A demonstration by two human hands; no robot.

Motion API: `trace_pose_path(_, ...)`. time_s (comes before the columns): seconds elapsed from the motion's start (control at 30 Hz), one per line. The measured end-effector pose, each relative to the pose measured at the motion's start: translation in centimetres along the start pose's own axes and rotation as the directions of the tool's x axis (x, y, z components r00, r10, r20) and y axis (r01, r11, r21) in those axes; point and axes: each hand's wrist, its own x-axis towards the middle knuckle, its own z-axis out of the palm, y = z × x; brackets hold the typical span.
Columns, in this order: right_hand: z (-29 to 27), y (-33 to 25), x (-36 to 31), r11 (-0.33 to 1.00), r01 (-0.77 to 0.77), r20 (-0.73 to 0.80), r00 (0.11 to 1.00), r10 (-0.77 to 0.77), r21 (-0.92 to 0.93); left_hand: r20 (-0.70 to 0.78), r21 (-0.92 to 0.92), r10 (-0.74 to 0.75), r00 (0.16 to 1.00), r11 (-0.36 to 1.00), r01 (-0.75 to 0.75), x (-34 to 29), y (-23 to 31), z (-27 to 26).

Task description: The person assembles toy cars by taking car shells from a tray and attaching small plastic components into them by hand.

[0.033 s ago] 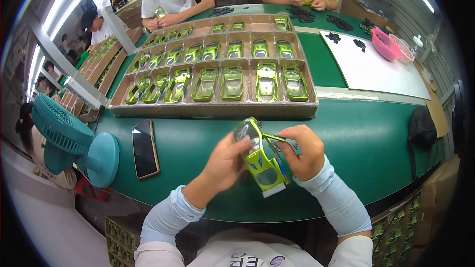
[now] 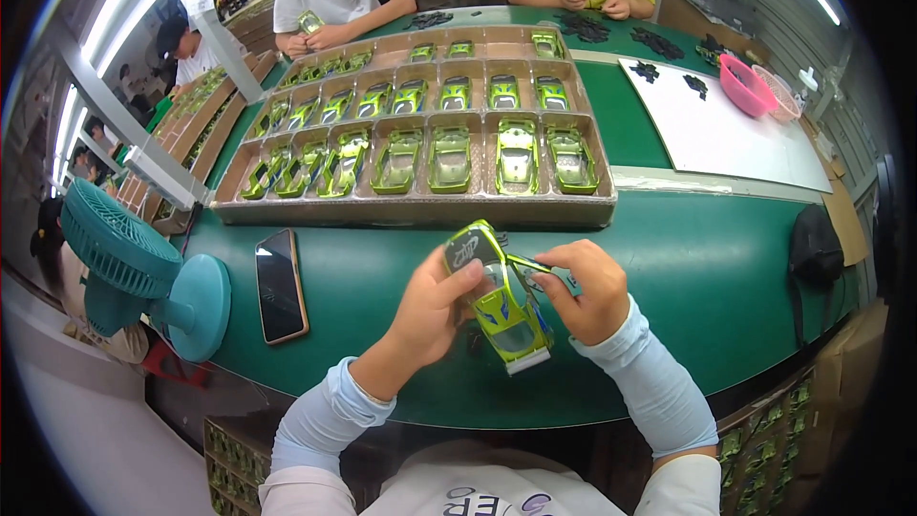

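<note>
Above the green table, my left hand (image 2: 430, 311) is closed round a toy car body (image 2: 504, 313), its thumb over the window area. The shell is shiny lime green with blue marks and dark clear windows, tilted with its white-edged end toward me. My right hand (image 2: 594, 294) pinches a thin green strip (image 2: 527, 264) at the right side of the shell. Whether the strip is joined to the shell, I cannot tell. Both hands are over the table, in front of the divided cardboard tray (image 2: 411, 214), which holds several similar green car bodies.
A phone (image 2: 281, 287) and a teal fan (image 2: 199, 311) are at the left. Farther right are a white board (image 2: 735, 129), a pink basket (image 2: 745, 86) and a black bag (image 2: 815, 247). Small black parts (image 2: 583, 27) lie near two people seated across the table.
The car body has shifted slightly away from me, its near end rising a little in the picture. My left hand has sharpened from a blur; the right has barely moved.
</note>
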Motion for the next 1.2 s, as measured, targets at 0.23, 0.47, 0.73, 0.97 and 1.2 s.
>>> trace_pose_path(0.23,0.9,0.4,-0.3,0.986,-0.027,0.174,0.983,0.055,-0.162,0.142,-0.022,0.040,0.989,0.999,-0.037,-0.8,0.4,-0.2)
trace_pose_path(0.47,0.9,0.7,-0.4,0.978,-0.064,0.071,0.994,0.080,-0.200,0.001,-0.055,0.062,0.998,0.997,-0.062,-0.2,0.3,0.4)
trace_pose_path(0.73,0.6,1.2,-0.3,0.968,-0.067,-0.043,0.997,0.058,-0.244,0.063,0.046,-0.110,0.992,0.993,0.107,0.2,0.0,-0.7)
trace_pose_path(0.97,0.3,1.3,-0.5,0.952,-0.100,-0.081,0.994,0.080,-0.290,0.079,-0.070,-0.061,0.995,0.995,0.067,0.1,0.4,-0.6)
trace_pose_path(1.2,0.6,1.3,-0.3,0.959,-0.075,-0.076,0.996,0.056,-0.274,0.228,-0.196,-0.201,0.953,0.949,0.247,0.2,0.6,-1.7)
